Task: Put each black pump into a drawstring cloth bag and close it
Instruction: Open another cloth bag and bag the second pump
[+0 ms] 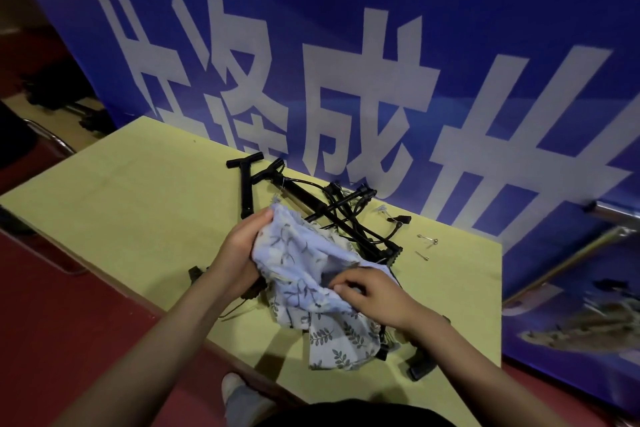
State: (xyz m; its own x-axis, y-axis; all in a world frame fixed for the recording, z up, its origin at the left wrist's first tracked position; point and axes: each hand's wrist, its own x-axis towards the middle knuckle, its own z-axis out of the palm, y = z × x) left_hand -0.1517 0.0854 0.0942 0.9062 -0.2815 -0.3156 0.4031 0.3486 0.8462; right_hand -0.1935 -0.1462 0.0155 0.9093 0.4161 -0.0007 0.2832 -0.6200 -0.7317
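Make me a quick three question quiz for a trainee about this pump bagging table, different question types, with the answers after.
1. True or false: both hands grip the light blue leaf-print cloth bag.
2. Multiple choice: the loose black pumps lie (A) on the floor, (B) on the yellow table beyond the bag, (C) on a chair.
3. Fill in: the small metal pins lie to the ___ of the pumps.

Key: 1 true, the left hand and right hand both grip the cloth. 2 B. 3 right.
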